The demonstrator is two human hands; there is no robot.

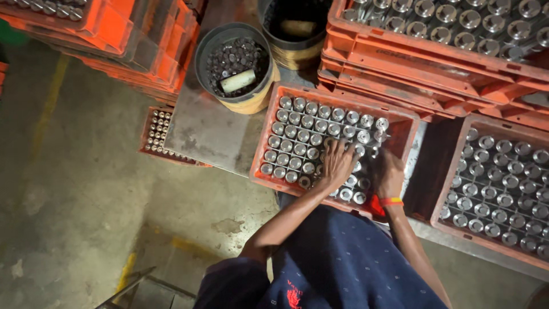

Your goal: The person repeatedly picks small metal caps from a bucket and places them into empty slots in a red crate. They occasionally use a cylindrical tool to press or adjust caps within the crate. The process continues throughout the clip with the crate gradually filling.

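Note:
An orange plastic crate [269,146] in front of me holds rows of upright shiny metal cylinders [297,134]. My left hand [338,163] rests palm down on the cylinders in the crate's near right part, fingers spread over their tops. My right hand [390,173], with an orange band at the wrist, lies beside it on the cylinders near the crate's right wall. Whether either hand grips a cylinder is hidden under the fingers.
A second orange crate of cylinders [497,183] stands to the right, more stacked crates [434,40] behind. Two black buckets [233,63] of small metal parts sit at the back. A small crate [157,131] lies on the concrete floor at left.

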